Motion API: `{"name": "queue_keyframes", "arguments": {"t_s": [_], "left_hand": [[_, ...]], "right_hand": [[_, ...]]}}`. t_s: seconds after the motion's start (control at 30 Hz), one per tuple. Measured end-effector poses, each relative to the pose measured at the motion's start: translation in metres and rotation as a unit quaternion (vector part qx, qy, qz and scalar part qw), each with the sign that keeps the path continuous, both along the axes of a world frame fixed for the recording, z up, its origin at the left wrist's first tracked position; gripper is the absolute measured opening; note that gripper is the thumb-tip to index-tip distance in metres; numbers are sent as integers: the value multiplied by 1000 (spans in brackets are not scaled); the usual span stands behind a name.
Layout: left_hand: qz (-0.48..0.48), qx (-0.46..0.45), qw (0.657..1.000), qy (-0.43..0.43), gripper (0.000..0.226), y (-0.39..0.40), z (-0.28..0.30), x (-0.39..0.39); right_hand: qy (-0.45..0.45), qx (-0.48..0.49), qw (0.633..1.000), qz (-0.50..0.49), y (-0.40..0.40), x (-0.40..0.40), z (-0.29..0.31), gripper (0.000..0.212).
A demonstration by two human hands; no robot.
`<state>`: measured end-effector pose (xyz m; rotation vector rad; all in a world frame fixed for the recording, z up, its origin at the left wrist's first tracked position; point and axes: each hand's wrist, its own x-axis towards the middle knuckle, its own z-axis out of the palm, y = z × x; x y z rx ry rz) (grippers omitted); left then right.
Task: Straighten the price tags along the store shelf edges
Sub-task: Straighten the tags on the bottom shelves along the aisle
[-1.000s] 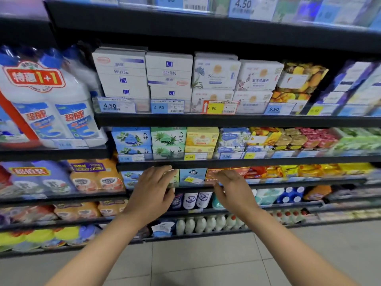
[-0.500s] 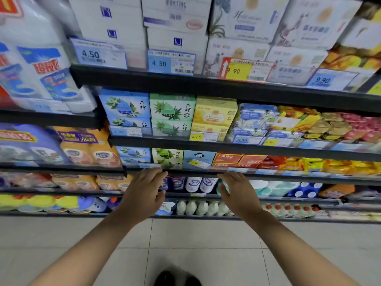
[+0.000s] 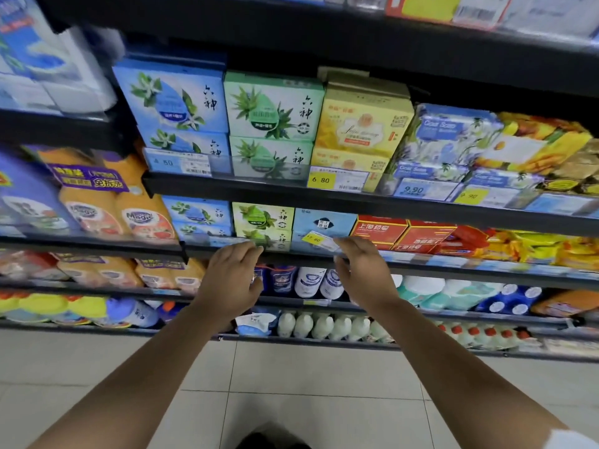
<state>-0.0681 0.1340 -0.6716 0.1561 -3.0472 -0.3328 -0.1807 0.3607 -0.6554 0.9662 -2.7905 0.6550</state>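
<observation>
Raised since earlier to the shelf edge (image 3: 291, 254) at frame centre: right hand (image 3: 363, 270) pinching a tilted yellow price tag (image 3: 319, 240); left hand (image 3: 231, 280) loosely curled, holding nothing.

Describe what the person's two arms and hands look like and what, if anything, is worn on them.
Both forearms are bare up to the picture's lower edge. The left hand and right hand wear no gloves, and no watch or bracelet shows at either wrist. A white sleeve edge shows at the lower right corner, on the right arm.
</observation>
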Motion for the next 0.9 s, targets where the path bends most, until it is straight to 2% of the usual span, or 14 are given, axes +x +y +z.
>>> {"name": "queue_keyframes", "arguments": {"t_s": [0.2, 0.57, 0.7, 0.9], "left_hand": [[7, -5, 1000, 3, 58, -4, -16, -9], [5, 9, 999, 37, 57, 6, -30, -21], [16, -2, 999, 41, 54, 9, -32, -23], [12, -13, 999, 51, 57, 10, -38, -22]], "right_hand": [[25, -19, 999, -23, -12, -11, -10, 31], [122, -43, 991, -19, -26, -21, -26, 7], [174, -51, 983, -5, -32, -17, -30, 8], [206, -58, 976, 25, -30, -21, -47, 17]]}}
